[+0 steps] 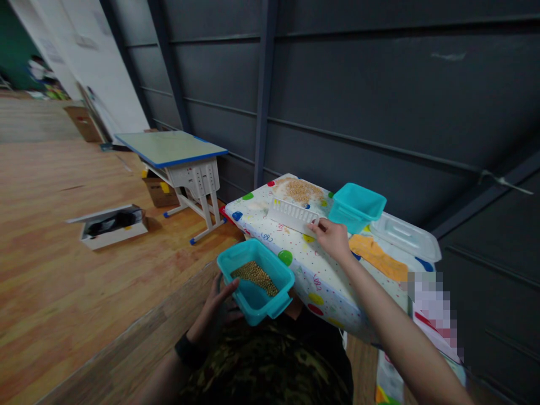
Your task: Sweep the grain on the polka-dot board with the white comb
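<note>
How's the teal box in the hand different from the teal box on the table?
The held box is in the left hand, but the table box sits on the spotty tablecloth. The held box has little round beans in it; in the table box, only teal sides show. The held box is nearer the camera, the table box farther away. Both are teal with a rim.

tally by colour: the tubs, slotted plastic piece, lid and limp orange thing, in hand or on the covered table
Teal: 2 (held tub, standing tub)
White: 1 (slotted piece)
Clear: 1 (lid)
Orange: 1 (limp item, cloth or glove, cannot tell)
Total: 5
</note>
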Available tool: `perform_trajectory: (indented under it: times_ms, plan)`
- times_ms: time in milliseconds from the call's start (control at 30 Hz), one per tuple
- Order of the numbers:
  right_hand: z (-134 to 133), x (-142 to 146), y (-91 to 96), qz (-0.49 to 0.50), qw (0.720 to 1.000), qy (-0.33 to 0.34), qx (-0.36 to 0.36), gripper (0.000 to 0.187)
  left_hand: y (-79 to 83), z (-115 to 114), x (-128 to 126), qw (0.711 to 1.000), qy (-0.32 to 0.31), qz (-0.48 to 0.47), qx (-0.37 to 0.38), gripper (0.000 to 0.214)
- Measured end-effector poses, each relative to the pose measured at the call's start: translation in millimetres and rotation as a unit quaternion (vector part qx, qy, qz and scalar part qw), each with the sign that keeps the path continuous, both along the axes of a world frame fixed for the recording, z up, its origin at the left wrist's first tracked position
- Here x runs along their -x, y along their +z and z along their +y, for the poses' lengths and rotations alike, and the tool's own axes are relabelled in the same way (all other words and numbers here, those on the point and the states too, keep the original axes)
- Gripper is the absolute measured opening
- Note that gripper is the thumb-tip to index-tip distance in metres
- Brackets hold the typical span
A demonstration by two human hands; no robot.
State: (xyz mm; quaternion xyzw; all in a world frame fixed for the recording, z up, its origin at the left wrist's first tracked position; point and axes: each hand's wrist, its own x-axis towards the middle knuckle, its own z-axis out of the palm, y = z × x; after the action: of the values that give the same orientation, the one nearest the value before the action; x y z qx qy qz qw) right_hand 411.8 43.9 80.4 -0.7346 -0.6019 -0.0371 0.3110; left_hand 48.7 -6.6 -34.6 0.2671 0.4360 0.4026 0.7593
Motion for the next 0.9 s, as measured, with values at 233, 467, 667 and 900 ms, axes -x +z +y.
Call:
perform_trajectory:
  times_ms: [233, 467, 667, 900]
  plan:
    - [-0.2, -1.1, -1.3, 0.045, 0.999, -0.012, -0.021, 0.041, -1.0, -0.2, 0.9, 1.0, -0.003, 0.0, 0.0, 0.13]
    - [-0.1, -0.2, -2.8, 0.089, 0.995, 0.006, -0.039, 0.045, 1.7, -0.5, 1.2, 1.0, -0.016, -0.001, -0.012, 0.124]
    - [-1.5, 0.8, -6.3, 0.085, 0.996, 0.015, -0.039, 0.051, -0.4, 0.7, 1.6, 1.0, -0.015, 0.004, -0.004, 0.124]
    - [-5.1, 5.6, -5.9, 0.08, 0.996, 0.012, -0.04, 0.049, -2.2, -0.7, 0.6, 1.0, -0.009, 0.001, -0.007, 0.128]
